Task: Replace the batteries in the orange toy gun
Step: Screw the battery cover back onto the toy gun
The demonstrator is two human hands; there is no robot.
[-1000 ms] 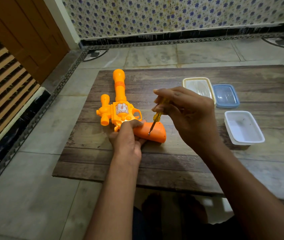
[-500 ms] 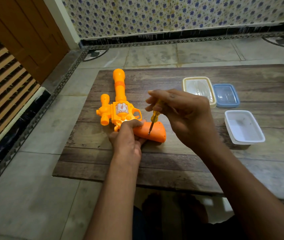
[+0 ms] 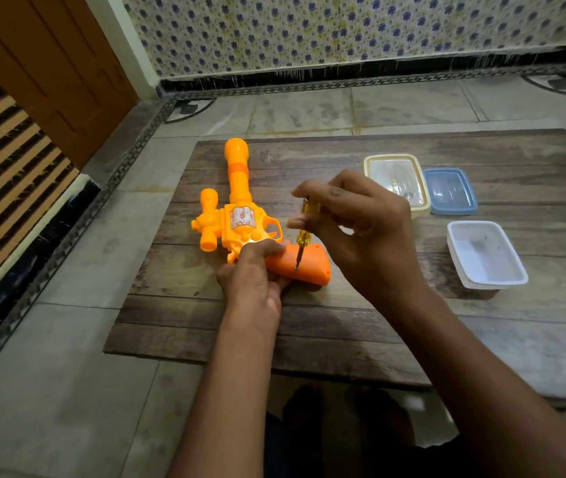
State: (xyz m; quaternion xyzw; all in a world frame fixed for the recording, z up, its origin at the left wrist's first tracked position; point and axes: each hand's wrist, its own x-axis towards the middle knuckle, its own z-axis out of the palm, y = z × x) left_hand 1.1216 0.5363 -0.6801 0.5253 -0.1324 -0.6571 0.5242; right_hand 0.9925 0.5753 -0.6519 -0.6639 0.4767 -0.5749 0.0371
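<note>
Hands divide the work: left hand (image 3: 252,270) grips the orange toy gun (image 3: 240,222) steady on the table (image 3: 343,336), while right hand (image 3: 361,229) pinches a yellow screwdriver (image 3: 304,229) upright on its grip, apparently working the battery-cover screw.

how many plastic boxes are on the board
3, all right of the gun: a cream-rimmed box partly behind the right hand, a blue box beside it, and an open white box nearer the person.

Premises are presenting as a home: tiled floor (image 3: 50,391), flower-patterned wall (image 3: 343,25), wooden door (image 3: 43,63), low board (image 3: 361,332) lying on floor.
</note>
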